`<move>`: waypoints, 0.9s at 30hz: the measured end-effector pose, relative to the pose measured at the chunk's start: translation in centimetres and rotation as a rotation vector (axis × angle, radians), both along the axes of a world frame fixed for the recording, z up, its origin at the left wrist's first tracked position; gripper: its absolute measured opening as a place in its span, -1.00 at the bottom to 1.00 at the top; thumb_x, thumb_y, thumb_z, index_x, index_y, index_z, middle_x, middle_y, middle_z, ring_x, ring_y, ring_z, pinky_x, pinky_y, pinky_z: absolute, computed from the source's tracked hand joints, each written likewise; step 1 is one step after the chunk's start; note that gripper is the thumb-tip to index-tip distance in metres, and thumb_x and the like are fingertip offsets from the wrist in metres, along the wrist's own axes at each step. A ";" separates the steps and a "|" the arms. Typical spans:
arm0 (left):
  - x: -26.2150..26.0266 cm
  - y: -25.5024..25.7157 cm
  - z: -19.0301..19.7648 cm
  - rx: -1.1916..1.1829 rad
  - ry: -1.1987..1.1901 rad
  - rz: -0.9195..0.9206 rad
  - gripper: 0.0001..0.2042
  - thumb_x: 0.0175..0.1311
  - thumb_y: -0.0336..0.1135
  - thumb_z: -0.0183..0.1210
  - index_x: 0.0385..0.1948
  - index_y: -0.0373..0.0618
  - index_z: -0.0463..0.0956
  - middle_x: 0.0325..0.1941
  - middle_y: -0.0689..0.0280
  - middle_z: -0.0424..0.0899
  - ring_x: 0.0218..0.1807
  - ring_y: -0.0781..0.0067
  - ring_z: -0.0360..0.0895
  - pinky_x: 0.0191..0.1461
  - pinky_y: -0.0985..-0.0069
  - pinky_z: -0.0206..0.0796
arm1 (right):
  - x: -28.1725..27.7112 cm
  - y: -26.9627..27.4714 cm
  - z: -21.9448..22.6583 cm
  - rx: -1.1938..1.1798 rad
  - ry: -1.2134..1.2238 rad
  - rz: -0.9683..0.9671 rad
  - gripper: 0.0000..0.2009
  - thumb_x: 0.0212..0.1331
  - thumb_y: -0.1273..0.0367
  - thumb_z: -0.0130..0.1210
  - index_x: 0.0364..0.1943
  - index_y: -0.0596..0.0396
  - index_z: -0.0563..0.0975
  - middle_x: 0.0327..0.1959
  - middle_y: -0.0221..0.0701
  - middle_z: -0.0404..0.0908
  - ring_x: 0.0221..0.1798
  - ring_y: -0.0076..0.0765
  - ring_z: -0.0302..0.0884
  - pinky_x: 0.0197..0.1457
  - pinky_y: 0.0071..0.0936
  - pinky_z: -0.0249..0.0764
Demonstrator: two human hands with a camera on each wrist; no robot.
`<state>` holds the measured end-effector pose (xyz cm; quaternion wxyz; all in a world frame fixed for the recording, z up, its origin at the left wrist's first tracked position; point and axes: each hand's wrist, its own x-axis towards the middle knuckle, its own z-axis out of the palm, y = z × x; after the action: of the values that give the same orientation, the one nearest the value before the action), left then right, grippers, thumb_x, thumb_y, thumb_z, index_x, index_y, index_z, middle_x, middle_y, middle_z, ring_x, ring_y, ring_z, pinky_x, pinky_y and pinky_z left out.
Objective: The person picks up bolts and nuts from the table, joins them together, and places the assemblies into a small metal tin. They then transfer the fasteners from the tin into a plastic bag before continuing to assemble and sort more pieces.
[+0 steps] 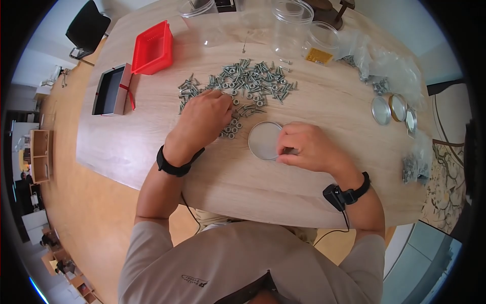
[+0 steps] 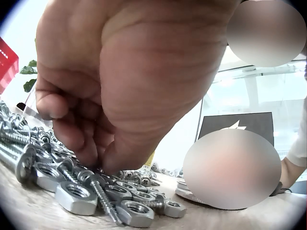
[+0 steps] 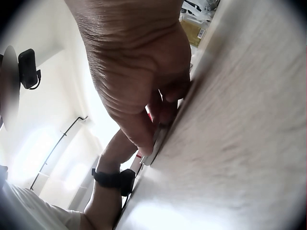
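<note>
A pile of loose silver screws and hex nuts spreads over the wooden table. My left hand reaches into its near left part, thumb and fingers bent down and drawn together among the hardware. In the left wrist view, nuts and a screw lie right below the fingertips; I cannot tell whether a piece is between them. To the right, a round lid with a metal rim lies on the table. My right hand pinches the lid's right edge, the thumb at the near side.
A red plastic basket and an open grey box stand at the left. Clear jars are at the back. Plastic bags of hardware and several round lids lie along the right side.
</note>
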<state>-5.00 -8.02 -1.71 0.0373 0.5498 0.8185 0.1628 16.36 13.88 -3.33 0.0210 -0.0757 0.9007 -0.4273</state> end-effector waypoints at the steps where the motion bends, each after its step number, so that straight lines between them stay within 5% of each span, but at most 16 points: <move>1: -0.1 0.0 -0.1 0.000 -0.005 0.011 -0.90 0.35 -0.37 0.25 -0.29 -0.18 0.67 -0.25 0.10 0.72 -0.08 -0.06 0.68 0.04 0.09 0.54 | -0.1 0.0 -0.2 0.014 0.034 0.012 -0.85 0.07 0.41 0.49 -0.38 0.07 0.68 -0.25 -0.42 0.69 -0.17 -0.25 0.69 -0.08 -0.32 0.63; 11: 0.4 0.4 0.2 -0.039 0.049 0.074 -0.89 0.32 -0.36 0.28 -0.31 -0.20 0.64 -0.28 0.09 0.71 -0.12 -0.06 0.70 0.00 0.11 0.56 | -0.3 -0.5 -0.6 0.024 0.148 0.104 -0.87 0.10 0.38 0.47 -0.36 0.01 0.70 -0.26 -0.43 0.71 -0.12 -0.19 0.66 -0.06 -0.27 0.60; 17: 2.8 0.3 3.0 0.002 -0.430 -0.257 -0.83 0.26 -0.37 0.38 -0.18 -0.20 0.71 -0.28 0.13 0.72 -0.20 0.02 0.68 -0.11 0.24 0.53 | -0.1 -0.4 -0.5 -0.213 -0.006 -0.012 -0.86 0.19 0.44 0.41 -0.19 0.08 0.73 -0.29 -0.41 0.72 -0.28 -0.40 0.69 -0.18 -0.42 0.60; 20: 2.6 0.4 2.4 0.051 -0.420 -0.283 -0.80 0.29 -0.37 0.38 -0.10 -0.15 0.71 -0.25 0.14 0.72 -0.18 0.03 0.70 -0.08 0.22 0.54 | -0.4 -0.2 -0.2 -0.298 -0.134 -0.202 -0.82 0.23 0.48 0.40 -0.10 0.12 0.73 -0.29 -0.38 0.74 -0.32 -0.53 0.67 -0.21 -0.50 0.57; 22: 2.3 0.6 1.8 0.084 -0.259 -0.144 -0.78 0.30 -0.36 0.38 -0.06 -0.12 0.70 -0.25 0.16 0.71 -0.14 0.03 0.70 -0.05 0.20 0.55 | -0.6 -0.3 0.3 -0.325 -0.166 -0.303 -0.79 0.24 0.48 0.40 -0.06 0.13 0.73 -0.28 -0.35 0.75 -0.31 -0.57 0.64 -0.21 -0.52 0.56; 27: 1.9 0.2 0.2 0.149 -0.003 -0.110 -0.78 0.31 -0.34 0.36 -0.03 -0.06 0.69 -0.22 0.19 0.69 -0.09 0.03 0.70 0.00 0.16 0.57 | -2.0 0.1 -0.3 -0.142 0.023 -0.345 -0.77 0.28 0.47 0.37 -0.01 0.19 0.72 -0.28 -0.34 0.71 -0.32 -0.51 0.64 -0.21 -0.50 0.57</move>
<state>-3.11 -7.87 -1.56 0.0064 0.5948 0.7727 0.2216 14.37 13.95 -3.60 -0.0683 0.0735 0.8680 -0.4863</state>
